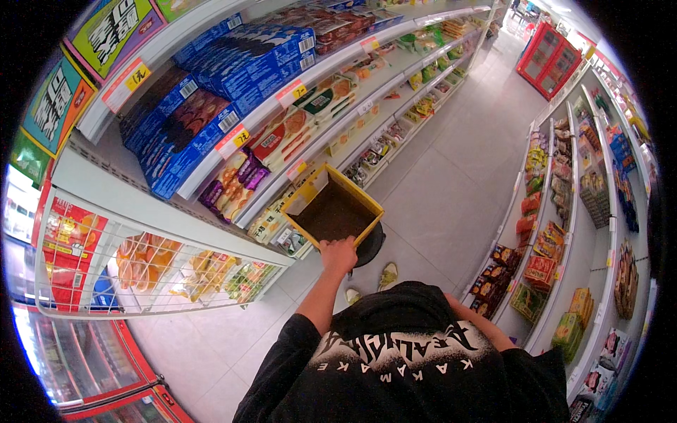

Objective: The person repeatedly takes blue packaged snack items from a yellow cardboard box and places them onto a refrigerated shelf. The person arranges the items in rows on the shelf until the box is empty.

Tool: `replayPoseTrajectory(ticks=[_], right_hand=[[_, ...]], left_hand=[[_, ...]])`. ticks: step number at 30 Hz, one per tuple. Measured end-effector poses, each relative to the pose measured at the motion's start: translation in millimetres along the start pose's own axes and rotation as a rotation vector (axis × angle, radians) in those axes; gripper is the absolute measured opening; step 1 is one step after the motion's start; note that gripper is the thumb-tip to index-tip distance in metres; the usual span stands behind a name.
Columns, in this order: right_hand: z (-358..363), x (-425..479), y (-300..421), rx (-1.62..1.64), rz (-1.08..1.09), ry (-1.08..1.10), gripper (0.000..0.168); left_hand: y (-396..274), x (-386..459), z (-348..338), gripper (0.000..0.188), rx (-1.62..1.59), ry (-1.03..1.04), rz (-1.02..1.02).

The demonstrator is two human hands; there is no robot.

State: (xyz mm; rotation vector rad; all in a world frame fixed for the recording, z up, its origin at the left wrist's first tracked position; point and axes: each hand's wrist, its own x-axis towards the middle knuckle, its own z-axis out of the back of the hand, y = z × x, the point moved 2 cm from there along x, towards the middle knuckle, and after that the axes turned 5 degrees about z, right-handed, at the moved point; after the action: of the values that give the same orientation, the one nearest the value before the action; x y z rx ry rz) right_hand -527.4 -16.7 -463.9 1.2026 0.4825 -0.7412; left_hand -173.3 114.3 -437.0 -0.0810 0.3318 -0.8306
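Observation:
My left hand (338, 254) grips the near edge of an open yellow cardboard box (365, 196), with its fingers over the rim. The box's inside looks dark brown at the bottom and holds nothing that I can make out. Beneath the box a round black object (373, 246), perhaps a stool seat, shows in part. My right hand is out of view; only the right forearm shows, beside the black shirt. Close to the box, on the left shelves, lie packaged snacks (267, 224) and purple-wrapped packs (248, 172).
Blue cartons (254, 63) fill the upper left shelf. A wire rack (153, 269) with packaged food stands at the left, above red-framed freezers (106, 359). Shelves with snack packs (550, 238) line the right side. The tiled aisle floor (423, 211) runs towards a red cabinet (550, 61).

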Motion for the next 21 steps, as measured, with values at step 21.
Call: replayPoseTrajectory(ticks=[21], right_hand=[[1,15,-63,-0.14,0.084,-0.034,0.038]], left_hand=[[-3,5,-3,0.018,0.025,-0.024,-0.004]])
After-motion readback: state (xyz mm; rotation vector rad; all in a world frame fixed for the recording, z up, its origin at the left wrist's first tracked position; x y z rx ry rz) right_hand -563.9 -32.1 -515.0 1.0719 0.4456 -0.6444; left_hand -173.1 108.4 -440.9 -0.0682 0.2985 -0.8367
